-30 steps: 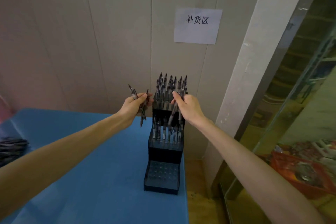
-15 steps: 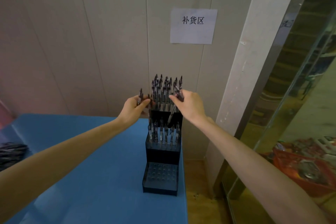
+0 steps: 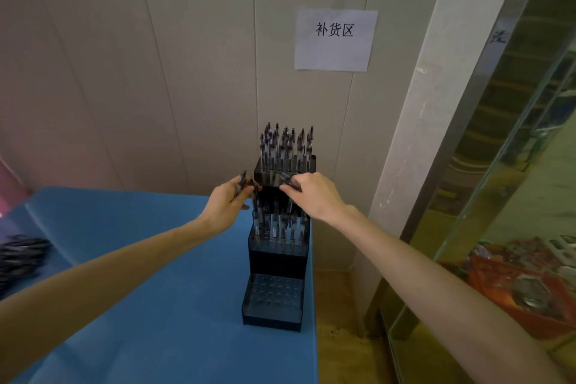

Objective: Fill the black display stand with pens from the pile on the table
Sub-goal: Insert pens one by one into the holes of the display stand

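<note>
Surface: blue table [image 3: 140, 305], set against a pale panelled wall [image 3: 156, 72]. White paper sign [image 3: 335, 39] with three printed characters fixed to the wall above the stand. To the right, a white pillar [image 3: 430, 121], then a glass-fronted case [image 3: 514, 196] with an orange tray [image 3: 514, 299] behind the glass. Wooden floor [image 3: 343, 337] visible past the table's right edge.

Black display stand [image 3: 276, 259]: three-tiered, upright, at the table's far right edge near the wall, steps descending toward the camera.
- Top tier: densely filled, pens [image 3: 285, 146] upright, long axes vertical.
- Middle tier: partly filled, pens [image 3: 274, 224] upright, a few slightly tilted.
- Bottom tier: rows of holes, all open.

Pen pile [image 3: 18, 254]: dark heap at the table's left edge, well apart from the stand; blurred, individual pens not resolvable.

Left hand [image 3: 226, 206]: closed around a few pens [image 3: 241, 184], tips up and leaning slightly, just left of the stand's top tier.

Right hand [image 3: 314, 196]: fingers pinched on one pen [image 3: 290, 181] in front of the top tier's face, above the middle tier. The pen is mostly hidden by the fingers; its exact direction cannot be told.
</note>
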{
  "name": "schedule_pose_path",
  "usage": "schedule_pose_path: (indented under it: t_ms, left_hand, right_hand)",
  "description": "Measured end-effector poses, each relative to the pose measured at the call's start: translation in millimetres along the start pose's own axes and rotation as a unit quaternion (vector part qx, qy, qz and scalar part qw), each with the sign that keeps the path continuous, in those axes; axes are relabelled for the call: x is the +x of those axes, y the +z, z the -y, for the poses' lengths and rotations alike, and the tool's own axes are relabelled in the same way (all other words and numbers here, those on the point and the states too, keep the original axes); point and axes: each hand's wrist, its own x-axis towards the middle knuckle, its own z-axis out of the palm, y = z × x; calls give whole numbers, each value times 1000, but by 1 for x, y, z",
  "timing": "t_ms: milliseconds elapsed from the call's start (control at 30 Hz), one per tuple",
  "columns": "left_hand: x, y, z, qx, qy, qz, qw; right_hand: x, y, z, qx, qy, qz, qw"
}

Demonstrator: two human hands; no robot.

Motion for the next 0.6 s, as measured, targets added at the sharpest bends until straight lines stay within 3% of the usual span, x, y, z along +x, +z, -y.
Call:
schedule_pose_path:
  t_ms: [133,367,467,600]
  left_hand:
    - [-5,-1,10,79,17,29,996]
    - [-4,0,0,187,93,15,978]
    - [0,0,3,220,65,72,971]
    - [0,-2,13,209,9,94,973]
  right_hand:
    - [5,5,3,-17,5,36,999]
    - [21,5,11,-13,53,65,996]
    - [26,3,13,-13,77,95,992]
    - [22,7,11,-36,98,127,986]
